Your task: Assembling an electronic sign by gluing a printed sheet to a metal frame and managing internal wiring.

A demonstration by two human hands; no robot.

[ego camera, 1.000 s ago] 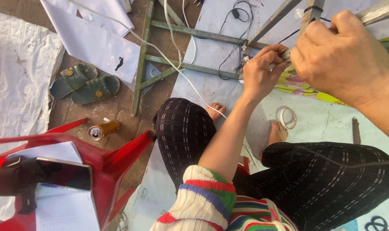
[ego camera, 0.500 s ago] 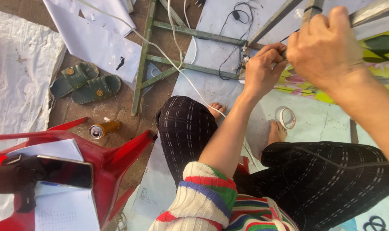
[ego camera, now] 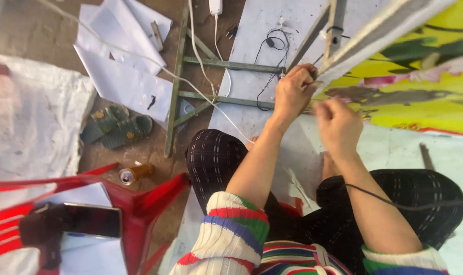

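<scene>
I sit with knees apart in dark checked trousers [ego camera: 216,158] over a white sheet on the floor. My left hand [ego camera: 292,91] is closed around the lower end of a pale bar [ego camera: 374,35] that slants up to the top right, along the edge of a yellow flowered banner [ego camera: 420,86]. Just below and to its right, my right hand [ego camera: 338,125] has its fingers bunched together; it is blurred and I see nothing in it. A thin black wire [ego camera: 264,76] loops down the white sheet to my left hand. Another black cable [ego camera: 394,203] crosses my right forearm.
A green metal frame [ego camera: 175,86] lies on the dirt floor, with white cords [ego camera: 201,71] across it. To its left are loose white sheets [ego camera: 124,81], green sandals [ego camera: 117,127] and a can [ego camera: 127,175]. A red plastic chair [ego camera: 150,203] at lower left carries a phone [ego camera: 91,221] and papers.
My right hand has dropped from close to the camera to just beside my left hand. My left hand stays at the bar's end. The view has shifted towards the banner.
</scene>
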